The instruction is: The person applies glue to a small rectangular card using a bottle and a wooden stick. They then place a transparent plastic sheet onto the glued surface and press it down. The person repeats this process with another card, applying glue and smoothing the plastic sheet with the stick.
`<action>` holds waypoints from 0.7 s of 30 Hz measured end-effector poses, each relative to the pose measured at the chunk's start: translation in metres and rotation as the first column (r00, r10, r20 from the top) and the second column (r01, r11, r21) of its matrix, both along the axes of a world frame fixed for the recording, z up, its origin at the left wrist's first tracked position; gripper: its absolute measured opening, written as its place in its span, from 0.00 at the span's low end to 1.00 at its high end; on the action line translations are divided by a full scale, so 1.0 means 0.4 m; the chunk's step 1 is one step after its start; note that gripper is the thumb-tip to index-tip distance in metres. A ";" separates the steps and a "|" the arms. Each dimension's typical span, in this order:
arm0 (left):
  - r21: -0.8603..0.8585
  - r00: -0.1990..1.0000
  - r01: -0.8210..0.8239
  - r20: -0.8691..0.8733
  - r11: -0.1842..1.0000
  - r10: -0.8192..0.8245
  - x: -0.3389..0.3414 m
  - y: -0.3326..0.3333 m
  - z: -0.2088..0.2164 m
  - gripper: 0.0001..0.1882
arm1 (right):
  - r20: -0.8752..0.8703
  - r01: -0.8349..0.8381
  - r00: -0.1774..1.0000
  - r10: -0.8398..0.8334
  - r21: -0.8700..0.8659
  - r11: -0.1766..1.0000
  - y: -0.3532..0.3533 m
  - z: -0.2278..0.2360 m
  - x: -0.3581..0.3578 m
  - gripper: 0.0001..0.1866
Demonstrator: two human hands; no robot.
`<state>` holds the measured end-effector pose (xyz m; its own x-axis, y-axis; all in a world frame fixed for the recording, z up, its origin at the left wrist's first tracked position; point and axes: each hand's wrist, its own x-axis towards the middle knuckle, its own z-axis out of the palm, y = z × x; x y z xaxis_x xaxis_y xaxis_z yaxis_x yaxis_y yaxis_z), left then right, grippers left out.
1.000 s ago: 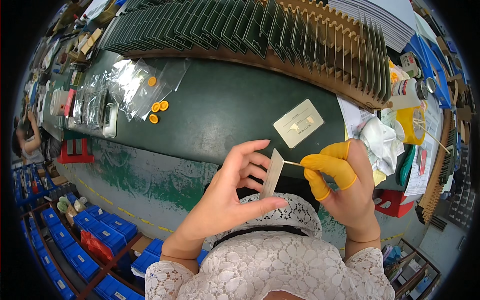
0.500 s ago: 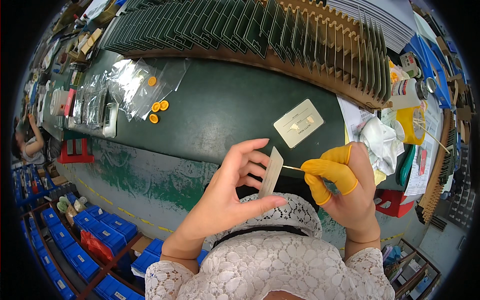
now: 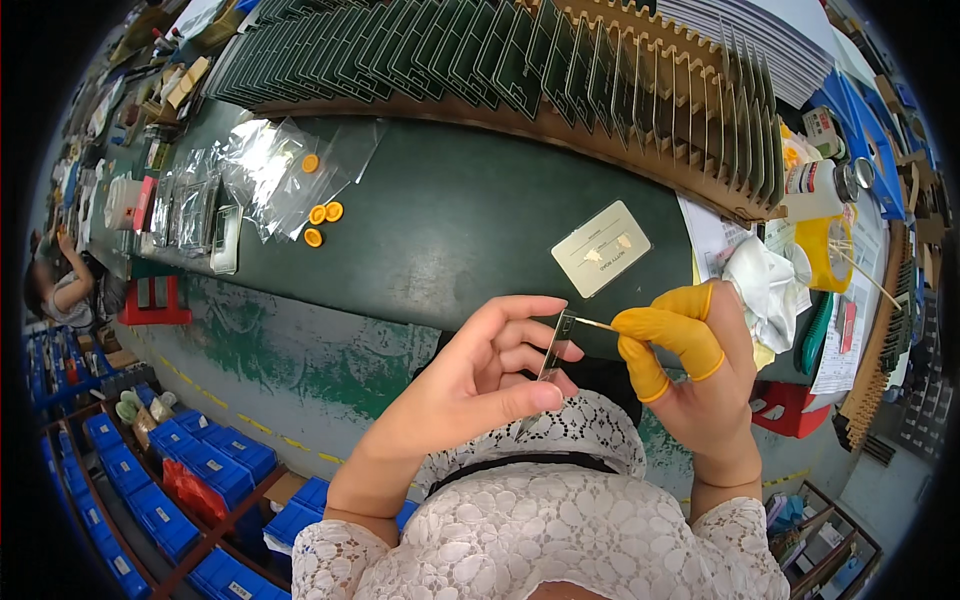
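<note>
A white lace garment (image 3: 540,525) is worn by the person whose two bare forearms are raised above the lap. A thin, dark-edged rectangular panel (image 3: 564,330) is gripped between the thumb and fingers of the left hand (image 3: 465,385), held up in front of the body near the table's edge and seen almost side-on. A slender pale stick (image 3: 597,324) is pinched in the fingertips of the right hand (image 3: 700,370), on which yellow rubber finger covers (image 3: 685,340) are worn. The stick is pointed at the panel's upper end; whether contact is made cannot be told.

Beyond the hands, a cream rectangular plate with rounded corners (image 3: 600,250) is laid flat on the dark green tabletop (image 3: 430,230). To the right, a crumpled white cloth (image 3: 752,285) is bunched beside a yellow cylindrical container (image 3: 822,255), in which more thin sticks are stood. To the left, four small yellow rubber rings (image 3: 333,211) are scattered on and beside clear plastic bags (image 3: 340,150).

Just beyond the container, a white bottle with a dark cap (image 3: 812,190) is placed. Across the back, dark green rectangular panels (image 3: 515,80) are lined up on edge in a long brown slotted rack (image 3: 690,185), behind which a stack of white sheets (image 3: 765,45) is piled. At far left, another person (image 3: 70,290) is seen seated.
</note>
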<state>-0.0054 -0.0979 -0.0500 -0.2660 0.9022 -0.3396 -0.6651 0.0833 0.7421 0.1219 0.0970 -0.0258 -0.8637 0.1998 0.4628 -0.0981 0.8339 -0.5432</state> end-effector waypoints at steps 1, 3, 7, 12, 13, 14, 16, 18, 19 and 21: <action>0.001 1.000 0.002 -0.004 1.000 -0.002 -0.001 0.001 -0.002 0.39 | 0.003 -0.008 1.000 0.008 0.002 1.000 -0.001 -0.001 0.000 0.17; 0.001 1.000 0.005 -0.013 1.000 -0.005 -0.002 0.003 -0.005 0.39 | 0.006 -0.017 1.000 0.016 0.011 1.000 -0.003 -0.002 -0.001 0.17; -0.006 1.000 0.002 -0.027 1.000 -0.002 0.000 0.001 -0.001 0.40 | 0.001 -0.026 1.000 0.026 0.020 0.999 -0.003 0.003 -0.005 0.17; -0.009 0.999 0.007 -0.034 1.000 -0.008 -0.001 0.002 -0.005 0.40 | 0.006 -0.041 0.999 0.041 0.029 0.999 -0.001 0.006 -0.007 0.17; -0.011 0.999 0.008 -0.040 1.000 -0.008 -0.001 0.002 -0.005 0.39 | 0.003 -0.041 0.999 0.041 0.029 0.999 -0.002 0.005 -0.009 0.17; -0.013 0.999 0.008 -0.045 1.000 -0.009 -0.001 0.003 -0.005 0.39 | 0.000 -0.042 0.999 0.042 0.028 0.999 -0.002 0.005 -0.010 0.17; -0.019 1.000 0.007 -0.007 1.000 -0.007 -0.004 0.003 -0.004 0.40 | 0.010 -0.035 0.999 0.035 0.025 0.999 -0.002 0.004 -0.008 0.16; -0.013 1.000 0.013 0.001 1.000 -0.013 -0.005 0.003 -0.003 0.42 | 0.013 -0.012 1.000 0.012 -0.017 1.000 0.000 0.003 -0.004 0.16; -0.002 1.000 0.015 -0.011 1.000 -0.015 -0.006 0.002 -0.007 0.43 | 0.010 0.002 1.000 -0.002 -0.058 0.998 0.002 0.000 -0.003 0.16; 0.019 0.998 -0.003 -0.056 1.000 0.004 -0.005 0.001 -0.013 0.45 | 0.038 0.051 0.998 -0.046 -0.158 0.986 0.002 0.005 0.001 0.17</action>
